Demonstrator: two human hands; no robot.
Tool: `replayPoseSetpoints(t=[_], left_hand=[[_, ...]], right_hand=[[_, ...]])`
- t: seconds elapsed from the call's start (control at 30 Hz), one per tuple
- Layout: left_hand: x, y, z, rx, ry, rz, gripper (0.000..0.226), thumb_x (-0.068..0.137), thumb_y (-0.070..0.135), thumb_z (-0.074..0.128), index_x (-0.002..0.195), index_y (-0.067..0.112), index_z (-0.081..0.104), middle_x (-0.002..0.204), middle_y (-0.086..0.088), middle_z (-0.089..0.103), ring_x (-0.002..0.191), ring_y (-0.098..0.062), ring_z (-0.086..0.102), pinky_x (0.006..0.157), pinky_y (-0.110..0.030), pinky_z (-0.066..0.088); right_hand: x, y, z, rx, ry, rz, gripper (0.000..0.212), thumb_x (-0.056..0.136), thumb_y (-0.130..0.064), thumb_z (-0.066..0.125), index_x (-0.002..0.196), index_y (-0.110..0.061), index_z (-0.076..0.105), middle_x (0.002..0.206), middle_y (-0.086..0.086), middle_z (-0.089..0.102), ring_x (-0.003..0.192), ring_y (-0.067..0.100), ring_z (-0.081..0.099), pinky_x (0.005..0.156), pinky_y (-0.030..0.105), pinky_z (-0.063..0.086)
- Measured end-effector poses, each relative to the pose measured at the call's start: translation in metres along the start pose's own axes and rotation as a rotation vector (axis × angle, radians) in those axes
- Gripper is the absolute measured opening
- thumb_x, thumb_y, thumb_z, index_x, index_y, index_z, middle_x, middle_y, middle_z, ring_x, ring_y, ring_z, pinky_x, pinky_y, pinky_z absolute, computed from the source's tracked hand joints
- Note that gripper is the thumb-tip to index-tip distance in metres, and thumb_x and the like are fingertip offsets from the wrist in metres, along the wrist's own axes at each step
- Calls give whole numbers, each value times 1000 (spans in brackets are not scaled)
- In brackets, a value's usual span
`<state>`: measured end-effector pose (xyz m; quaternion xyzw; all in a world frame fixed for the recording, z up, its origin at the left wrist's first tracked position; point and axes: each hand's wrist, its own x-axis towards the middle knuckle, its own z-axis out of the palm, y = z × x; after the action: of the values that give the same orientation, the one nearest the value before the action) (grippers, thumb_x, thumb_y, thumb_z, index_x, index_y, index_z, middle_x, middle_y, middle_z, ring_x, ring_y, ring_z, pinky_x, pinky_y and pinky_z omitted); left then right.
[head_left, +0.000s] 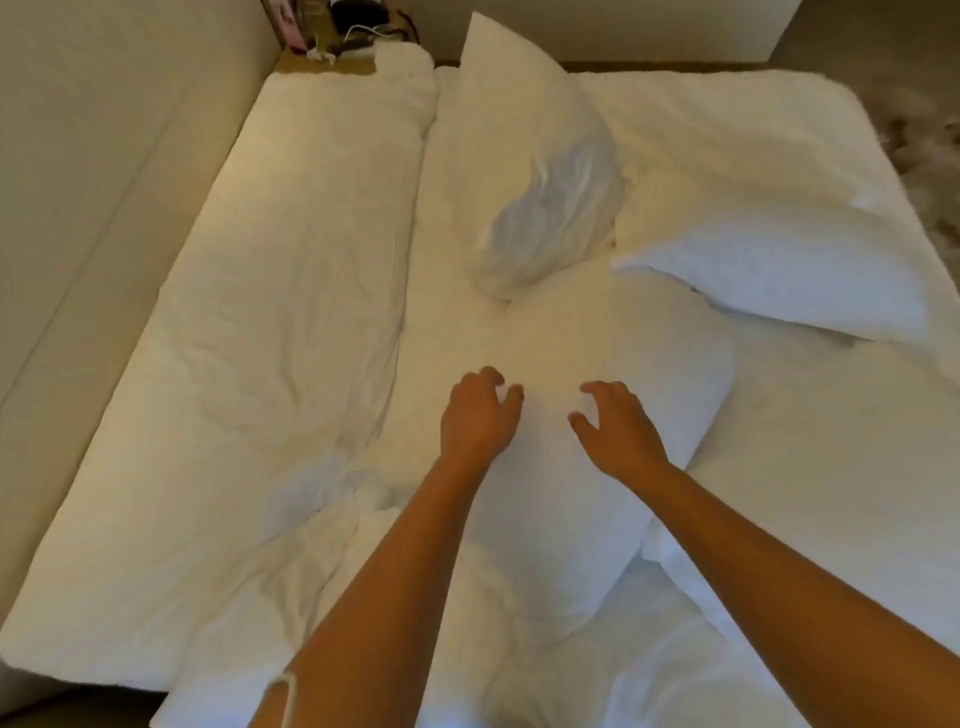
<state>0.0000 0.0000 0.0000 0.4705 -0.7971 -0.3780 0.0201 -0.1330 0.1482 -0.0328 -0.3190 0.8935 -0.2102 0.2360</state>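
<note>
A white pillow (613, 364) lies across the middle of the bed, under both my hands. My left hand (480, 413) hovers over or rests on its near part with fingers loosely curled and nothing held. My right hand (621, 428) is beside it, fingers spread and slightly bent over the same pillow. Whether the hands touch the fabric is hard to tell. A second pillow (524, 156) stands tilted and blurred farther back. A third pillow (779, 270) lies at the right.
A crumpled white duvet (291, 312) covers the left half of the bed. A beige wall (78, 156) runs along the left. A nightstand (332, 57) with cables and small items sits at the back left. Patterned carpet (930, 171) shows at the right.
</note>
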Motion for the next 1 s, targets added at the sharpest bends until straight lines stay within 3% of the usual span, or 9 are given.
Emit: replayPoseSetpoints(t=[0.2,0.33,0.5,0.7,0.87,1.0], left_hand=[[77,-31,8,243,-42,-104,63,95,61,49,139,17,51,133,-10,55,127,-33,51,100,-48,43],[102,-62,33,217,-87,-184,76,91,74,39,141,18,47,135,-12,55,126,-34,52,103,-50,40],[113,-76,53,253,-11,-202,84,84,81,37,135,16,51,130,-10,58,121,-33,54,95,-48,41],[103,-76,52,102,-66,-193,69,80,79,46,110,17,54,106,-9,69,98,-34,68,71,-37,43],[72,-58,33,22,-77,-75,47,80,69,55,83,22,51,75,6,56,76,-27,64,57,-34,38],[30,-31,22,46,-96,32,45,82,63,60,89,18,57,79,5,63,75,-26,65,57,-33,43]], right_hand=[[55,2,21,-193,-150,-30,79,98,-64,52,164,-29,24,173,5,18,158,29,20,121,47,34],[66,11,47,-217,-161,-43,80,97,-67,51,163,-32,22,173,5,16,158,29,19,122,49,35],[72,20,67,-211,-130,-54,78,96,-65,54,162,-33,26,172,4,19,157,27,21,122,49,36],[58,22,67,-248,-90,-69,77,97,-65,51,162,-32,25,172,6,21,156,28,23,122,50,34],[26,25,47,-186,-79,-46,78,97,-62,55,162,-32,25,171,4,22,155,27,26,120,48,39],[-10,28,19,-104,-68,-23,79,96,-53,64,162,-31,26,170,3,24,153,26,30,112,43,44]])
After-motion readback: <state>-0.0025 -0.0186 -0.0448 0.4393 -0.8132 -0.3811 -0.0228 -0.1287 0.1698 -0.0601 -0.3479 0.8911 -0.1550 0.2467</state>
